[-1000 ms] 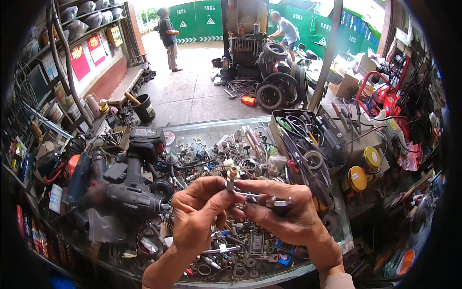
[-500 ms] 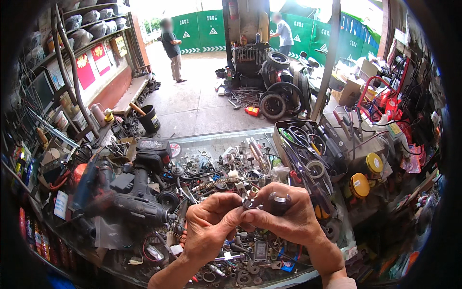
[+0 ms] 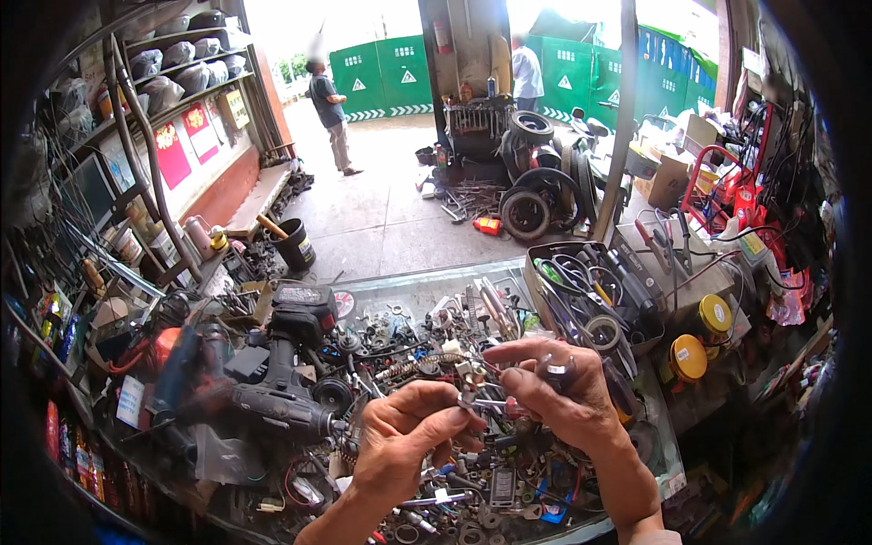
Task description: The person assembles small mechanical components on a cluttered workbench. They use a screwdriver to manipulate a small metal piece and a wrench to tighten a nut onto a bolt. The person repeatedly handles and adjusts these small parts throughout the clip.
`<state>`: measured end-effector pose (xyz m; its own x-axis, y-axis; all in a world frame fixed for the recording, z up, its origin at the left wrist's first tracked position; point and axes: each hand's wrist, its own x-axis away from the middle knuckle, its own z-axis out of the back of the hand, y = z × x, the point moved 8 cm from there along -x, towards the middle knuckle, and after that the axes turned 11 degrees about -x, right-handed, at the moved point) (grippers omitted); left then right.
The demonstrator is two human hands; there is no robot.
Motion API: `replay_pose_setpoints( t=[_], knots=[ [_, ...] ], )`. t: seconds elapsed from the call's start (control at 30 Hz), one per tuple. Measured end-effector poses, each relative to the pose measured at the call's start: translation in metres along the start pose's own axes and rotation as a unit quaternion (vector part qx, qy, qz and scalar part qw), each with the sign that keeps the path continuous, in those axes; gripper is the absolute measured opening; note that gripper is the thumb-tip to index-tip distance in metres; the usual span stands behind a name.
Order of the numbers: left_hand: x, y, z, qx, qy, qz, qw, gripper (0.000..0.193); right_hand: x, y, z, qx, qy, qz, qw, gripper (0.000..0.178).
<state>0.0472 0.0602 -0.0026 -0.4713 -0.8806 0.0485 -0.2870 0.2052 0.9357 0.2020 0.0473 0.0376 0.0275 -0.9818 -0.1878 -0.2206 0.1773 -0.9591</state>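
Observation:
My left hand (image 3: 404,436) pinches a small shiny metal fitting (image 3: 470,398) with a brass-coloured piece on top, between thumb and fingertips. A thin metal rod (image 3: 491,405) sticks out from it toward the right. My right hand (image 3: 572,400) is just right of the fitting, its index finger stretched out over it. A dark, rounded tool handle (image 3: 554,371) with a shiny metal end lies tucked in that hand; the rest of the tool is hidden. Loose hardware (image 3: 502,488) covers the glass-topped bench under both hands.
A cordless impact driver (image 3: 282,400) lies left of my hands. To the right stand an open toolbox (image 3: 649,331) with cables and tools, and yellow-lidded jars (image 3: 688,357). Tyres (image 3: 525,213) and two people (image 3: 329,104) are beyond the glass counter edge (image 3: 400,282).
My right hand has drawn away from the fitting to the right, its thumb and index finger now apart. The left hand keeps its pinch. The view has shifted slightly.

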Motion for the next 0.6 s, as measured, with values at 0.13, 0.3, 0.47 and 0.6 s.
replay_pose_setpoints(
  t=[0.13,0.3,0.47,0.6],
  knots=[
    [0.001,-0.003,-0.004,-0.027,-0.015,0.011,0.999,0.016,0.0,-0.009,-0.006,-0.037,-0.03,0.0,0.999,0.023],
    [-0.001,0.006,0.0,-0.037,0.03,-0.016,0.999,0.013,0.003,-0.003,-0.003,0.0,-0.028,0.021,0.999,0.017],
    [-0.001,0.017,0.011,-0.052,0.075,-0.061,0.994,0.014,0.003,-0.019,-0.014,0.128,-0.058,0.118,0.983,0.019],
    [-0.001,0.021,0.014,-0.037,0.088,-0.083,0.992,0.014,0.004,-0.023,-0.018,0.19,-0.056,0.109,0.974,0.019]
  ],
)
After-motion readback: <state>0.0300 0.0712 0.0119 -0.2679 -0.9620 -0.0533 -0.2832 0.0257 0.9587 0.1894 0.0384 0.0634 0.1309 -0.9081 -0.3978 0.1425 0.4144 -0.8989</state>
